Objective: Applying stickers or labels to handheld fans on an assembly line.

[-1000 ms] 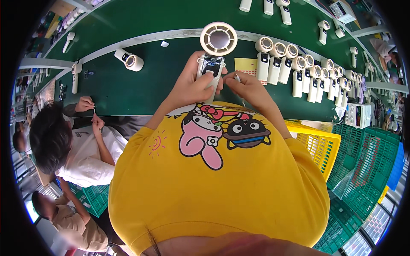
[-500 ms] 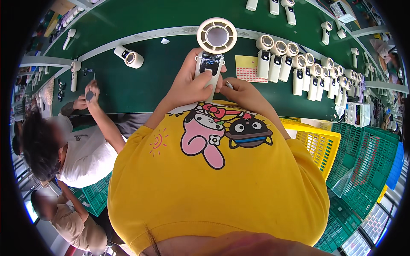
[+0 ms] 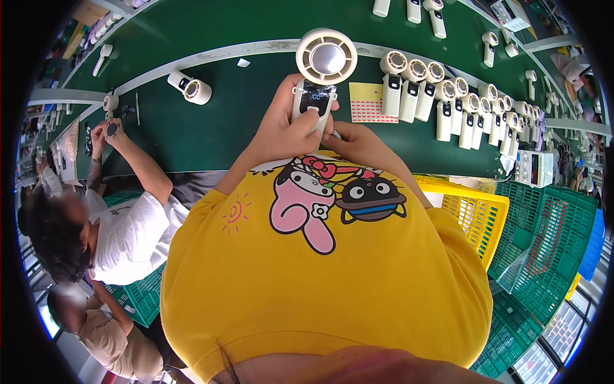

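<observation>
My left hand (image 3: 279, 131) is wrapped round the handle of a cream handheld fan (image 3: 327, 56), its thumb pressed on the front below a lit dark display. The fan stands upright, round ringed head at the top. Beside the lower end of the handle is my right hand (image 3: 358, 142), fingers closed on a small whitish plug-like piece (image 3: 336, 134). Whether that piece touches the fan I cannot tell, as my fingers hide its end.
Several similar fans (image 3: 409, 96) stand in rows at the right, by a yellow sheet with pink labels (image 3: 369, 112). One fan (image 3: 195, 91) lies left. A white boxed device (image 3: 534, 168), yellow crate (image 3: 476, 217) and green crates (image 3: 543, 237) are at the right. A co-worker (image 3: 131, 233) works at the left.
The display stays lit, and the fan's hub now looks brighter. My right hand has shifted slightly left, closer to the handle. The co-worker's hands have moved left.
</observation>
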The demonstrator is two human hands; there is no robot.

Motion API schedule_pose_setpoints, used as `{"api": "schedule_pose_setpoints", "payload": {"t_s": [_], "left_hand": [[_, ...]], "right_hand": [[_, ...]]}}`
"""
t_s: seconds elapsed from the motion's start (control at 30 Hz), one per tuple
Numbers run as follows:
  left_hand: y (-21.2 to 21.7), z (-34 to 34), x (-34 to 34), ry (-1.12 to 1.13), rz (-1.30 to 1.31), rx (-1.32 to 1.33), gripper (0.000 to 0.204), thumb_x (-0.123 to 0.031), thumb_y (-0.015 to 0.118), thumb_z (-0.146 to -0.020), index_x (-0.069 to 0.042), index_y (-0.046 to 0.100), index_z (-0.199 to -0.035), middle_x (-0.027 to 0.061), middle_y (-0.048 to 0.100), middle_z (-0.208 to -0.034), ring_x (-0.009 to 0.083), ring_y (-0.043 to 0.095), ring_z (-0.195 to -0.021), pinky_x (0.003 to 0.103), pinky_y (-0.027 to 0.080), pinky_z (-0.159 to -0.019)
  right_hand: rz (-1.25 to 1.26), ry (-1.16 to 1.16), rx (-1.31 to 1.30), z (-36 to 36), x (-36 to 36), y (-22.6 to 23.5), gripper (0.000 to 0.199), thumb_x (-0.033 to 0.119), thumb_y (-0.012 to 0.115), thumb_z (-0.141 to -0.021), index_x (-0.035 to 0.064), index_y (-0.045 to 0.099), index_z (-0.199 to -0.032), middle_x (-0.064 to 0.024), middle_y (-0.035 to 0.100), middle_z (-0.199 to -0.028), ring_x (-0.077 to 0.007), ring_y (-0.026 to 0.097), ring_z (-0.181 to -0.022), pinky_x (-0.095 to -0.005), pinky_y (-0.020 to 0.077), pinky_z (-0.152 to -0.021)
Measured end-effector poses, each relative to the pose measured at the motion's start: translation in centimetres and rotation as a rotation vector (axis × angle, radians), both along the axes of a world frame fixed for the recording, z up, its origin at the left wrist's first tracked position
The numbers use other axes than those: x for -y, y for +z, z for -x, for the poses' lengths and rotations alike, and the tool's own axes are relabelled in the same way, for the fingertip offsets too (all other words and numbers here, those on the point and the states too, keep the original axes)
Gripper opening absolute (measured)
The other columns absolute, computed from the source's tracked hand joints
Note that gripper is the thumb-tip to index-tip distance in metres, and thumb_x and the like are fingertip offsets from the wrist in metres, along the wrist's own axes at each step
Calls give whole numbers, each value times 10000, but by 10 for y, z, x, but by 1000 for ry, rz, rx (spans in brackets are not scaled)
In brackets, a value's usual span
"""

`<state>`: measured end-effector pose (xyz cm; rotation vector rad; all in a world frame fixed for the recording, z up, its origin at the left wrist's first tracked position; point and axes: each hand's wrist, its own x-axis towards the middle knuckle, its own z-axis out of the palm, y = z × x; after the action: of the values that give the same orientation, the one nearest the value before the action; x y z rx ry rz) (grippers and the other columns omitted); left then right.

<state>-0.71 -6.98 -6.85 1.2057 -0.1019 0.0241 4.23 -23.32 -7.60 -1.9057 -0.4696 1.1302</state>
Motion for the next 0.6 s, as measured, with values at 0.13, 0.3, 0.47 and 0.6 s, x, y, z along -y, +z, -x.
{"api": "schedule_pose_setpoints", "payload": {"t_s": [0.13,0.3,0.47,0.6], "left_hand": [[1,-1,1,8,-1,-32,504,115,330,-710,4,219,-1190,172,539,-944,189,538,-608,269,453,-554],[1,-2,2,9,19,-89,450,68,350,-739,7,260,-1176,170,539,-947,190,536,-615,282,453,-573],[-48,-11,-18,67,148,-410,340,-88,409,-795,18,375,-1116,168,534,-921,197,538,-678,304,449,-629],[-95,-22,-35,266,-175,-545,338,-192,450,-796,33,438,-1047,179,540,-890,244,542,-716,326,450,-668]], "right_hand": [[26,42,-4,-4,0,-1,242,281,493,-865,100,624,-961,-22,584,-752,-96,479,-644,-216,389,-607],[153,-10,248,-9,7,-30,234,246,493,-849,156,621,-1023,-50,621,-902,-180,566,-726,-269,444,-661],[331,-120,891,-12,37,-103,292,188,490,-824,206,583,-1099,-48,553,-1161,-253,599,-846,-326,483,-701],[412,-19,827,0,46,-122,315,183,489,-826,229,561,-1129,-16,484,-1257,-243,594,-885,-334,490,-710]]}}
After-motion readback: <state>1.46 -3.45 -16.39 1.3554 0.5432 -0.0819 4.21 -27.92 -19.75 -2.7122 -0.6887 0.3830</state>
